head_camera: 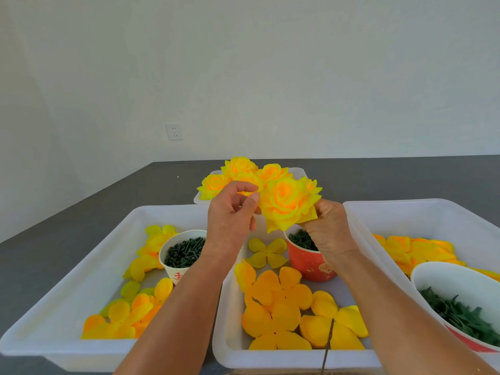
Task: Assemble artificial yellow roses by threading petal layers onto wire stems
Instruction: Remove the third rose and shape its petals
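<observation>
A full yellow rose head (288, 205) is held up above the middle tray. My right hand (328, 231) grips it from underneath at its base, which the fingers hide. My left hand (232, 215) is at the rose's left edge, thumb and forefinger pinching an outer petal. No wire stem shows at the rose. Flat yellow-orange petal layers (273, 301) lie in the middle tray (230, 339) below my hands. Three finished roses (240, 171) sit in a small far tray (299, 171).
A left tray (89, 266) holds loose petals and a white cup of dark green pegs (184, 251). A red cup of green rings (308, 259) stands under my right hand. The right tray (422, 212) holds petals and a bowl of green leaves (460, 307). A thin wire (328, 345) lies at the front.
</observation>
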{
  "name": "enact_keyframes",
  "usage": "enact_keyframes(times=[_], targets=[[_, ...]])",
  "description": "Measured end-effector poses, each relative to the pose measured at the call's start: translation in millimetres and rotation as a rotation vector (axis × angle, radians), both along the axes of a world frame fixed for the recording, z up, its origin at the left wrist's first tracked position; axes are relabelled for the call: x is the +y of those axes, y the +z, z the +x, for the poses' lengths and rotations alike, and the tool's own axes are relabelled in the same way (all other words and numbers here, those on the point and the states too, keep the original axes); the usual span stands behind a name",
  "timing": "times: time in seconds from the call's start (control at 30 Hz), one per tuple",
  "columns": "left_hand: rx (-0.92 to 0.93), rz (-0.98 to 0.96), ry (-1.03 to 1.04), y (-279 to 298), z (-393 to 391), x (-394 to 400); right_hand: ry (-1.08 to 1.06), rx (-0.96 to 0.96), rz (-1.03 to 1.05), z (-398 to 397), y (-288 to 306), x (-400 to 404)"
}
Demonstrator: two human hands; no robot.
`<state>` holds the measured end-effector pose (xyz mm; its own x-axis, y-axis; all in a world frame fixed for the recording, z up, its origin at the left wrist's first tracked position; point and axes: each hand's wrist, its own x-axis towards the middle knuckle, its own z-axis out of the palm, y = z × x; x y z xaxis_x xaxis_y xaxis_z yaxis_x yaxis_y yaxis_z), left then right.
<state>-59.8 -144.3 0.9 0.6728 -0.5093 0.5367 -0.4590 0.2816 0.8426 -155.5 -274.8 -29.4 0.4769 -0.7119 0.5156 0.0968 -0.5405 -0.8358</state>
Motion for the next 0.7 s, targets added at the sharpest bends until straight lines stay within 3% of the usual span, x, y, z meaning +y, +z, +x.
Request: enact_keyframes(times=[0.47, 0.7], targets=[[0.034, 0.139, -0.027, -0.9, -2.3, 0.0, -0.048, 0.027, -0.126, 1.3, -3.3, -0.7], [0.005, 0.121, 0.069, -1.3, 0.4, -1.2, 0.053, -0.037, 0.068, 0.1, 2.0, 4.6]])
